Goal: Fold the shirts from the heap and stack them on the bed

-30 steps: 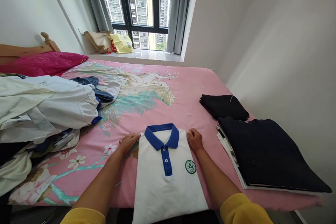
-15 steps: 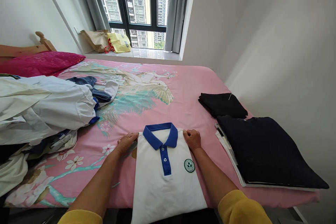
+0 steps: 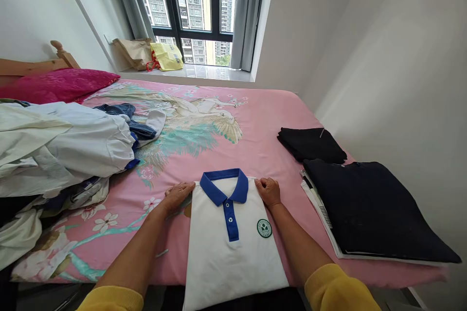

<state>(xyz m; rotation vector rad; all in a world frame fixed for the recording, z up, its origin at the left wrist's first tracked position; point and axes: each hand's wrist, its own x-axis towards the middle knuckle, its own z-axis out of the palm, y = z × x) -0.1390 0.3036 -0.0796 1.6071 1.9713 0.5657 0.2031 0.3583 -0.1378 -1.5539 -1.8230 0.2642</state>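
Observation:
A white polo shirt (image 3: 233,262) with a blue collar, a blue button placket and a round green badge lies front up, its sides folded in. Its lower end reaches past the near edge of the bed. My left hand (image 3: 178,195) pinches the shoulder corner on the left of the collar. On the opposite shoulder corner, my right hand (image 3: 268,191) is closed with its fingers curled round the fabric. Between them the collar lies flat with its points spread.
The bed's pink flowered sheet (image 3: 255,116) lies beneath everything. Rumpled clothes (image 3: 83,141) are heaped on the left, by a magenta pillow (image 3: 62,83). Folded dark garments (image 3: 372,209) and a smaller black folded piece (image 3: 312,144) lie at the right near the wall. Bags (image 3: 166,56) stand on the windowsill.
The view has shifted very slightly. Both hands keep their hold on the shirt's shoulder corners, and the shirt lies as before.

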